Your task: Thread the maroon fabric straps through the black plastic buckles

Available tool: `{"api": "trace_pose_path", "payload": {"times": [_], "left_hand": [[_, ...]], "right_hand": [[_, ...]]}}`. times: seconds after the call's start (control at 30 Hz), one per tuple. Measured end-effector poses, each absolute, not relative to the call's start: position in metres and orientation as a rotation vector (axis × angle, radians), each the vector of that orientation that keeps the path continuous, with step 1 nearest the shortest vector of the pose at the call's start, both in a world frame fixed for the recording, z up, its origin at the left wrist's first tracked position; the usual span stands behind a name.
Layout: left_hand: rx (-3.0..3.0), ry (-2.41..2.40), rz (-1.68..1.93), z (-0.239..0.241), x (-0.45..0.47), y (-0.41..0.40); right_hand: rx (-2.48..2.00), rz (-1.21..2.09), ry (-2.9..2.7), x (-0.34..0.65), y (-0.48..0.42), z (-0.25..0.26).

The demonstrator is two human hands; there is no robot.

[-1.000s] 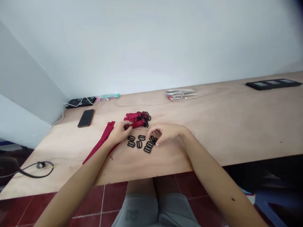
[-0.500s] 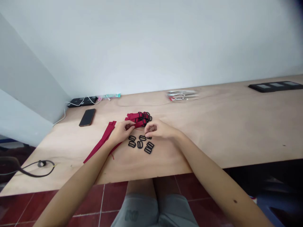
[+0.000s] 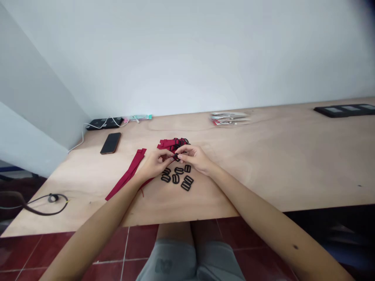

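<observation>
My left hand [image 3: 155,164] and my right hand [image 3: 193,158] meet over the wooden table, their fingertips pinched together. Between them, a small black plastic slider [image 3: 176,157] sits on the end of a red fabric strap, partly hidden by my fingers. Just behind my hands lies a bundle of red straps with black sliders [image 3: 171,144]. Several loose black plastic sliders and rings [image 3: 177,178] lie just below my hands. Left of my left hand, a long red fabric strip [image 3: 127,174] lies flat on the table.
The plywood table [image 3: 263,168] holds a black phone [image 3: 110,143], a black power strip with white cables [image 3: 104,123], a stack of packets [image 3: 229,118], and a dark flat tray [image 3: 342,110]. A black cable [image 3: 48,206] lies near the left edge. A wall runs along the back.
My right hand has moved left from above the loose rings and now meets my left hand, pinching a black slider. Fewer rings lie at the right of the group, and the view has shifted slightly.
</observation>
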State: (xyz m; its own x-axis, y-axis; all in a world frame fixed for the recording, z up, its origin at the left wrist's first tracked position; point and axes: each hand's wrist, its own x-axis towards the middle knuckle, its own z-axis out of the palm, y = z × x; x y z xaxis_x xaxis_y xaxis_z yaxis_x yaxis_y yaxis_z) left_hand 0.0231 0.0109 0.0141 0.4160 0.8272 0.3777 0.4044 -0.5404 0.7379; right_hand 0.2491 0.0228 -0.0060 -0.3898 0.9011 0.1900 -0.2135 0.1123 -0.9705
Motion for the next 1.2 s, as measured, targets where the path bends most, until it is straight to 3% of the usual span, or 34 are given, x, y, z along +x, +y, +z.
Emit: {"api": "trace_pose_path", "payload": {"times": [0.4,1.2], "left_hand": [[1.846,1.061,1.113,0.001,0.022,0.015],[1.966,1.165,1.18,0.012,0.027,0.0]], "right_hand": [[-0.836,1.423,-1.435,0.245,0.022,-0.009],[-0.817,1.367,-1.709,0.244,0.018,-0.004]]}}
